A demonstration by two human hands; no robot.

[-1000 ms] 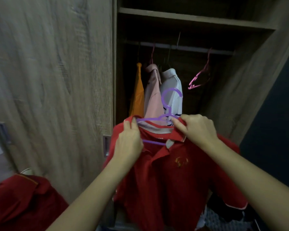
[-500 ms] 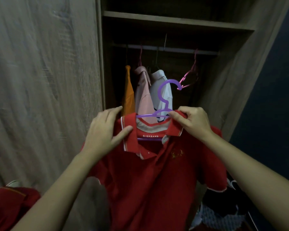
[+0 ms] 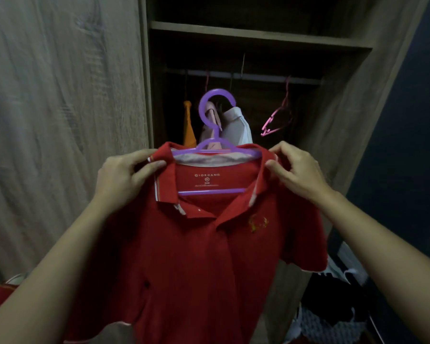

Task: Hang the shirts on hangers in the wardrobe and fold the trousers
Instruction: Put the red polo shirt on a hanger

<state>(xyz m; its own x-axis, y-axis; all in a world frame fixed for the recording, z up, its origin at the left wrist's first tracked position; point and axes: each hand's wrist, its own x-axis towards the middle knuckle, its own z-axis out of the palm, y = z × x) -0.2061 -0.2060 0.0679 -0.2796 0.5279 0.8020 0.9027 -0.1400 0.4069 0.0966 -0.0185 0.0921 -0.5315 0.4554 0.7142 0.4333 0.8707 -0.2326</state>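
Holding item: red shirt [image 3: 204,256] on purple hanger [image 3: 215,150], before the wardrobe. My left hand [image 3: 124,180] and right hand [image 3: 298,172] each pinch a collar end. Step: hanging. Next, I judge: hook onto rail [image 3: 258,76] (free stretch beside pink hanger [image 3: 276,120]).

The wardrobe [image 3: 353,115] stands open, its wood-grain door [image 3: 60,120] swung out to the left. A shelf [image 3: 258,37] runs across the top of the compartment. Below it a rail [image 3: 258,76] carries an orange garment [image 3: 188,125], a pale pink shirt [image 3: 210,127] and a white shirt [image 3: 236,125], hung close together at the left. Well to their right, an empty pink hanger [image 3: 276,122] hangs tilted on the same rail. At the wardrobe's foot, lower right, a heap of dark and patterned clothes [image 3: 333,319] lies.
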